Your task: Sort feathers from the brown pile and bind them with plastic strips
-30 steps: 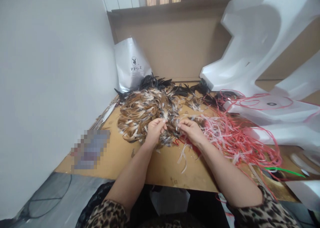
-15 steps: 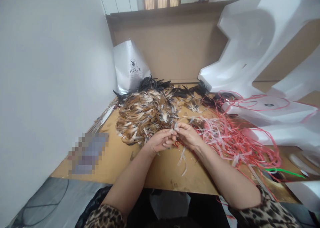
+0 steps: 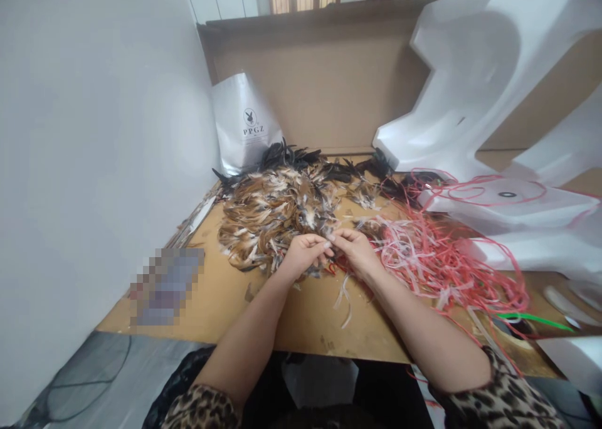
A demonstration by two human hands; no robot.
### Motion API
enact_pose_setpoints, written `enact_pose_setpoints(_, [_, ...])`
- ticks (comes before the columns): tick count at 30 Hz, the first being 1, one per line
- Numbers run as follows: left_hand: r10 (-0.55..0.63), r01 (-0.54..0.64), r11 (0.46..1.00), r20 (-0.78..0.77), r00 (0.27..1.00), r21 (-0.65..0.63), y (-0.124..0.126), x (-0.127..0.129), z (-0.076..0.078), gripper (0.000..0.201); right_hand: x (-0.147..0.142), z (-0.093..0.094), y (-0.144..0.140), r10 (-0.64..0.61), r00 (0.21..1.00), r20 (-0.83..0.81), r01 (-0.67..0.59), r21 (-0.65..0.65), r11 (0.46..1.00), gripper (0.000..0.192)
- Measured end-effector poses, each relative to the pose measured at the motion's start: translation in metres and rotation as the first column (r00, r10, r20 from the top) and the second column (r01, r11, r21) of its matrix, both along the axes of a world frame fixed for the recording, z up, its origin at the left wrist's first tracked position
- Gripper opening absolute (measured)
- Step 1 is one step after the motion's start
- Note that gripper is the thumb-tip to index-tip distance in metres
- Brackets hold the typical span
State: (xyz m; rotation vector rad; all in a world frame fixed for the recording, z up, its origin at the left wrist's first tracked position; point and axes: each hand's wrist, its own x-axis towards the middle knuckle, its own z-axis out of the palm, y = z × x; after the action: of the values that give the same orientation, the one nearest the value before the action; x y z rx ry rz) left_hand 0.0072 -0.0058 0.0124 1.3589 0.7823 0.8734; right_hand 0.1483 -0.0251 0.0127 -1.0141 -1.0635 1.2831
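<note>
1. Head view, frame centre: feather pile (image 3: pixel 258 212), brown and white. Likely light, soft, easily crushed; best nipped at the stiff ends.
2. Pile's lower right: left hand (image 3: pixel 305 253), right hand (image 3: pixel 355 250), both pinching; what, too fine to tell.

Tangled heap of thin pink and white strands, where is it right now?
In the head view, the tangled heap lies on the right of the tan tabletop, beside the right hand and right of the brown-and-white feather pile.
</note>
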Motion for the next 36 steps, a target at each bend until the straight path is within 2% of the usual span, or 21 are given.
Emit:
enact_pose_setpoints(7, [0.061, -0.059, 0.998, 0.038, 0.997, -0.037, 0.004, -0.002, -0.001, 0.025, 0.001, -0.001, 0.001, -0.030, 0.985, 0.168, 0.010, 0.116, 0.993, 0.017])
enact_pose_setpoints(10, [0.165, -0.157, 0.985, 0.113, 0.980, -0.075, 0.010, -0.008, 0.000, 0.025, 0.003, -0.001, 0.000, -0.041, 0.921, 0.388, -0.042, 0.202, 0.979, 0.018])
enact_pose_setpoints(12, [0.224, -0.210, 0.972, 0.157, 0.962, -0.102, 0.014, -0.011, -0.001, 0.025, 0.003, 0.002, -0.003, -0.042, 0.790, 0.612, -0.193, 0.313, 0.930, 0.015])
enact_pose_setpoints(14, [0.263, -0.245, 0.962, 0.181, 0.948, -0.117, 0.017, -0.014, -0.002, 0.025, 0.003, 0.005, -0.006, -0.084, 0.593, 0.801, -0.392, 0.379, 0.839, 0.014])
enact_pose_setpoints(16, [0.290, -0.270, 0.955, 0.192, 0.937, -0.123, 0.019, -0.015, -0.003, 0.025, 0.000, 0.007, -0.010, -0.167, 0.393, 0.904, -0.528, 0.370, 0.765, 0.015])
enact_pose_setpoints(19, [0.314, -0.293, 0.947, 0.193, 0.930, -0.129, 0.019, -0.015, -0.003, 0.024, -0.006, 0.005, -0.012, -0.281, 0.171, 0.944, -0.593, 0.326, 0.736, 0.018])
enact_pose_setpoints(22, [0.317, -0.296, 0.946, 0.186, 0.930, -0.133, 0.017, -0.013, -0.002, 0.023, -0.012, -0.002, -0.012, -0.323, 0.070, 0.944, -0.589, 0.301, 0.750, 0.020])
enact_pose_setpoints(24, [0.316, -0.294, 0.946, 0.191, 0.929, -0.136, 0.017, -0.013, -0.001, 0.022, -0.012, -0.005, -0.010, -0.312, 0.095, 0.945, -0.559, 0.310, 0.769, 0.022])
enact_pose_setpoints(26, [0.323, -0.298, 0.944, 0.203, 0.924, -0.142, 0.017, -0.013, 0.000, 0.021, -0.008, -0.005, -0.008, -0.261, 0.232, 0.937, -0.493, 0.345, 0.799, 0.021])
enact_pose_setpoints(29, [0.346, -0.315, 0.935, 0.226, 0.911, -0.164, 0.018, -0.013, -0.001, 0.022, 0.001, -0.003, -0.003, -0.115, 0.607, 0.786, -0.270, 0.341, 0.901, 0.017])
enact_pose_setpoints(31, [0.344, -0.307, 0.935, 0.234, 0.909, -0.178, 0.017, -0.013, -0.001, 0.022, 0.007, -0.002, 0.001, -0.019, 0.833, 0.553, -0.120, 0.214, 0.969, 0.019])
enact_pose_setpoints(32, [0.330, -0.292, 0.939, 0.232, 0.915, -0.183, 0.017, -0.013, -0.001, 0.022, 0.010, -0.002, 0.002, 0.012, 0.906, 0.423, -0.079, 0.141, 0.987, 0.020])
enact_pose_setpoints(34, [0.270, -0.233, 0.954, 0.210, 0.940, -0.187, 0.015, -0.012, -0.001, 0.022, 0.013, -0.001, 0.005, 0.043, 0.978, 0.202, -0.053, 0.045, 0.998, 0.021])
enact_pose_setpoints(36, [0.191, -0.159, 0.969, 0.166, 0.967, -0.189, 0.012, -0.010, -0.001, 0.024, 0.013, -0.002, 0.006, 0.043, 0.996, 0.072, -0.044, 0.023, 0.999, 0.020])
